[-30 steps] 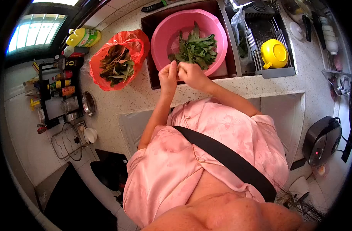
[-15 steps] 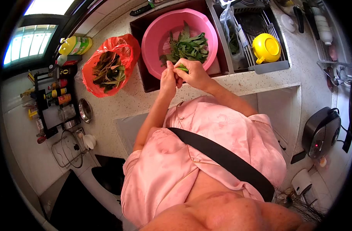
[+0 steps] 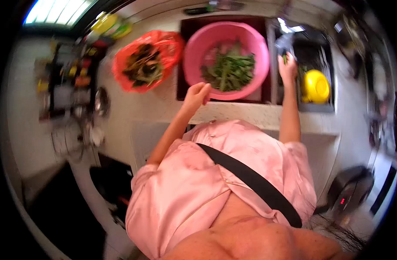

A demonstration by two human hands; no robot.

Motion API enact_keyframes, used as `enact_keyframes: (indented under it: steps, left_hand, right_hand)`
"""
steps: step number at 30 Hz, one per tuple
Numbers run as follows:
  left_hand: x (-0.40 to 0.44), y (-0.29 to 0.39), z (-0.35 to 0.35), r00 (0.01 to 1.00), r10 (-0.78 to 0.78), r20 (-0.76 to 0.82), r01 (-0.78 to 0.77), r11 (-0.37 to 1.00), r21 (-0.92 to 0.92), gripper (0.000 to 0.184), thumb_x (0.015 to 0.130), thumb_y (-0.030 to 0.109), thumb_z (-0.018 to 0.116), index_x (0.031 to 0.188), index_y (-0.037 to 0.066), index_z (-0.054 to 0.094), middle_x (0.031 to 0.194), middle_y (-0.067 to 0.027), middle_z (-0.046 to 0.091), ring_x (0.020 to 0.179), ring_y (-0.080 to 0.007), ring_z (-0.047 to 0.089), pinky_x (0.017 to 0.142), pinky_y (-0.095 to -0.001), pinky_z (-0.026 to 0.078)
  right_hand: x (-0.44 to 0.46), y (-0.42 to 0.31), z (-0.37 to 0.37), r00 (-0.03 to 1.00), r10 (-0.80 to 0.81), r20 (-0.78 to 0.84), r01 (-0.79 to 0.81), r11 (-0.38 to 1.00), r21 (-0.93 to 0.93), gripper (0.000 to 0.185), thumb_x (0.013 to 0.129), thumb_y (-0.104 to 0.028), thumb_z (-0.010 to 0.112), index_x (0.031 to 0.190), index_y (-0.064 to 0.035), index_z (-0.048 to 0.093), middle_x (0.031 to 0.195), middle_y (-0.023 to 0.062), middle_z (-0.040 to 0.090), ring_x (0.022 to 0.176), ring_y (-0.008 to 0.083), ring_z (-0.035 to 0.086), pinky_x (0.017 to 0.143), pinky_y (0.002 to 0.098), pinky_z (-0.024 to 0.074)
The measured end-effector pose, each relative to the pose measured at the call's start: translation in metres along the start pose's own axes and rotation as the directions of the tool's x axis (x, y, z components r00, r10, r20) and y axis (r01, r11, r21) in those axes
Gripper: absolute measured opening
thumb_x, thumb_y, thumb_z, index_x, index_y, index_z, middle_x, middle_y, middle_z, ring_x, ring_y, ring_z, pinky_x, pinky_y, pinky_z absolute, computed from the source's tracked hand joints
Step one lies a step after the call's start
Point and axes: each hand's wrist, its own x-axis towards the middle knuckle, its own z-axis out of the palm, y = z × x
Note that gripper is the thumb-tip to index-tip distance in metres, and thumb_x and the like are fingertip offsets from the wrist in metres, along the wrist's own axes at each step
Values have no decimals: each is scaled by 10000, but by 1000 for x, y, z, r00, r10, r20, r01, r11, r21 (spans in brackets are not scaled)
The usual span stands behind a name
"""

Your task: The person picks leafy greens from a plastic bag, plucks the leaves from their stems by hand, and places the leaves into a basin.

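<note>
A pink basin [image 3: 190,69] stands in the left sink with loose leafy greens [image 3: 228,71] inside. At its near left rim is my left hand [image 3: 197,95], its fingers curled together; whether anything is between them is hidden. My right hand [image 3: 288,69] reaches over the right sink, closed on a small piece of leafy greens [image 3: 285,57] whose green tip shows. Just beyond its fingers lies a clear plastic bag [image 3: 284,42], blurred by motion. Left of the basin, a red plastic bag [image 3: 174,45] holds dark, partly brownish leaves [image 3: 142,65].
A yellow pot-like vessel [image 3: 316,86] sits at the near right of the right sink. Blurred bottles and jars stand on a black rack [image 3: 68,86] at left. A yellow bottle [image 3: 111,25] is behind the red bag, and a knife [image 3: 197,11] lies behind the sink.
My hands were together at the basin's near rim around green stems. Now they are apart: my right hand has moved right to the clear bag, my left stays near the basin. The view has shifted.
</note>
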Motion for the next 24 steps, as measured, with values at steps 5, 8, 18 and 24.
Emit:
enact_keyframes:
  steps: [5, 8, 18, 24]
  left_hand:
    - [0, 35, -52, 956, 202, -213, -160, 967, 196, 240, 898, 198, 560, 763, 2, 597, 600, 8, 546, 532, -57, 489, 472, -231, 399]
    - [2, 63, -90, 850, 341, -401, -264, 935, 235, 166, 878, 148, 589, 820, 0, 638, 670, 10, 590, 599, -51, 523, 531, -219, 431]
    - [30, 56, -210, 534, 545, -646, 185, 671, 718, 334, 721, 151, 741, 969, 0, 576, 787, -117, 640, 714, -221, 621, 648, -337, 486]
    - [50, 30, -221, 558, 470, -684, 205, 721, 662, 306, 732, 259, 722, 928, 36, 646, 819, -128, 663, 770, -301, 628, 687, -369, 482]
  right_hand:
    - [-9, -21, 16, 919, 257, 298, -263, 965, -21, 507, 901, -459, 446, 1173, -46, 557, 1108, 238, 584, 1059, 399, 537, 879, 431, 425]
    - [-14, -21, 20, 863, 272, 425, -323, 945, 50, 509, 910, -431, 450, 1210, -25, 513, 1116, 234, 586, 1046, 391, 550, 879, 419, 418]
    - [-29, -25, -19, 969, 141, 204, -172, 975, 140, 423, 867, -272, 586, 1169, 22, 540, 1132, 215, 580, 965, 321, 604, 832, 372, 475]
    - [-32, -46, -40, 991, 25, 133, -46, 987, 155, 264, 849, -196, 602, 1052, -31, 633, 1136, 163, 581, 930, 255, 616, 825, 333, 481]
